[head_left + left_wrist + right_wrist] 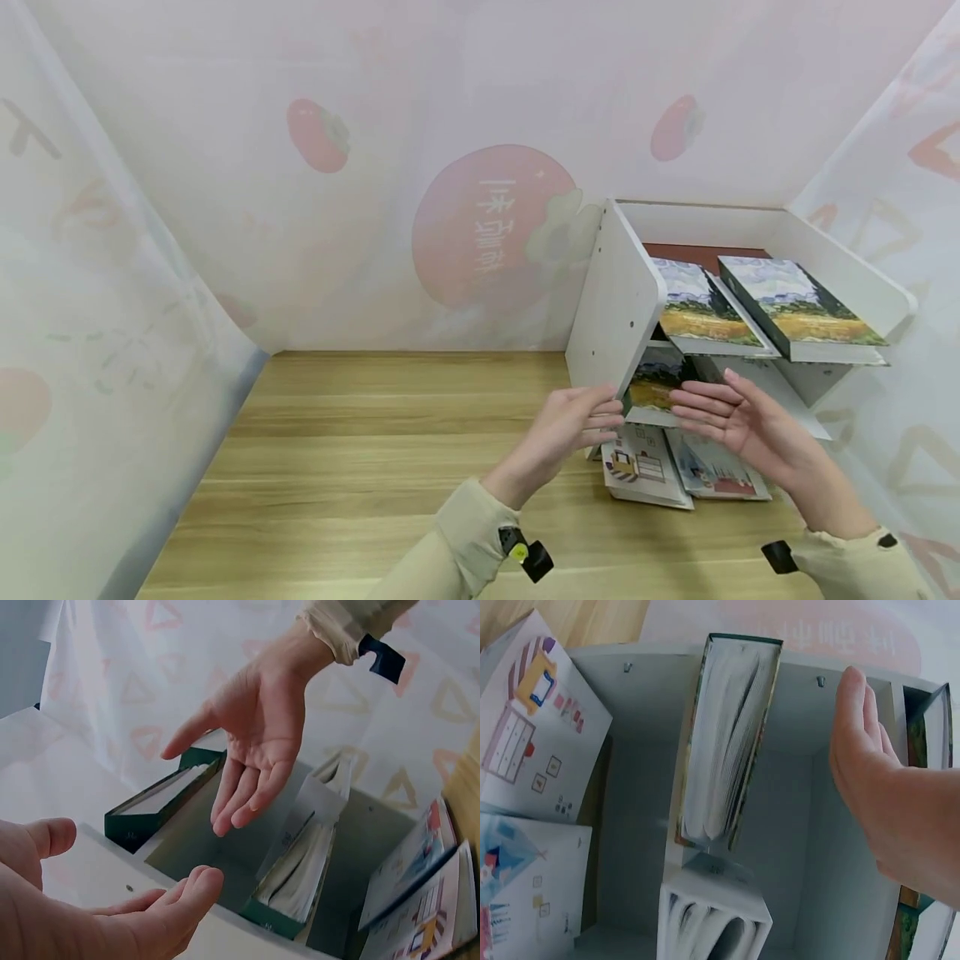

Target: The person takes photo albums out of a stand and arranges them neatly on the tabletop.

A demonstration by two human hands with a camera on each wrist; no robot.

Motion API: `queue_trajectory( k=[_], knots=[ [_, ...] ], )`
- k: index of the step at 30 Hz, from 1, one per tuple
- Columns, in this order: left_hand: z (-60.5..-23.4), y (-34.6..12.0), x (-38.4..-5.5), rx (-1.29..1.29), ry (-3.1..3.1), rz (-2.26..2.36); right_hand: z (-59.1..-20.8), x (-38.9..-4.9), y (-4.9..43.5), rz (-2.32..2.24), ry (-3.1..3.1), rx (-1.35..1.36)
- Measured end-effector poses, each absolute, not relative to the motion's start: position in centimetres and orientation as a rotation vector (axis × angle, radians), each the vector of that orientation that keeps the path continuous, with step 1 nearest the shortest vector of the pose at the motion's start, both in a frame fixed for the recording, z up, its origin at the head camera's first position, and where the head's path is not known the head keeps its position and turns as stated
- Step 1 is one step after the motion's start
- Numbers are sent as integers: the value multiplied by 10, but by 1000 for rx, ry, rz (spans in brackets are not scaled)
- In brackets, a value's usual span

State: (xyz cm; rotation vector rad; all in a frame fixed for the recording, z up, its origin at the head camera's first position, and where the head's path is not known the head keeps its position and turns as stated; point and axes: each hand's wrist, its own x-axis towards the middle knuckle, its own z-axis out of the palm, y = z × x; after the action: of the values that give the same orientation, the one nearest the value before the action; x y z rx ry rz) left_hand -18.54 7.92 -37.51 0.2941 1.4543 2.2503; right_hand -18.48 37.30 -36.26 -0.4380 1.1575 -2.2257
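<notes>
My left hand (566, 433) is beside the left side panel of a white shelf unit (611, 292), fingers extended; whether they touch the panel I cannot tell. Fairly straight fingers and an empty palm show on my right hand (750, 425), in front of the middle shelf. Behind it on that shelf is a box with a landscape painting (651, 390). The right wrist view shows its open side filled with white contents (724, 742), next to a white box (716, 900). Two similar painted boxes (708, 308) (806, 310) lie on the top shelf, jutting over its front edge.
Below the middle shelf, two white illustrated booklets or boxes (647, 467) (716, 468) stick out over the wooden tabletop (360, 467). A reddish-brown flat thing (705, 254) lies at the top shelf's back. Printed white cloth (360, 250) hangs behind and at both sides.
</notes>
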Motion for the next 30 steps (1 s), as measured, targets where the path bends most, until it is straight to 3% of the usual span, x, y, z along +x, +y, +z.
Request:
queue_trajectory(
  k=[11,30],
  knots=[
    [-351,107,-197,186,1212,2290,-356,-204,395,-2045,1014,-412],
    [-327,137,-219,59,995,2222,-343,-220,434,-2170,807,-300]
  ],
)
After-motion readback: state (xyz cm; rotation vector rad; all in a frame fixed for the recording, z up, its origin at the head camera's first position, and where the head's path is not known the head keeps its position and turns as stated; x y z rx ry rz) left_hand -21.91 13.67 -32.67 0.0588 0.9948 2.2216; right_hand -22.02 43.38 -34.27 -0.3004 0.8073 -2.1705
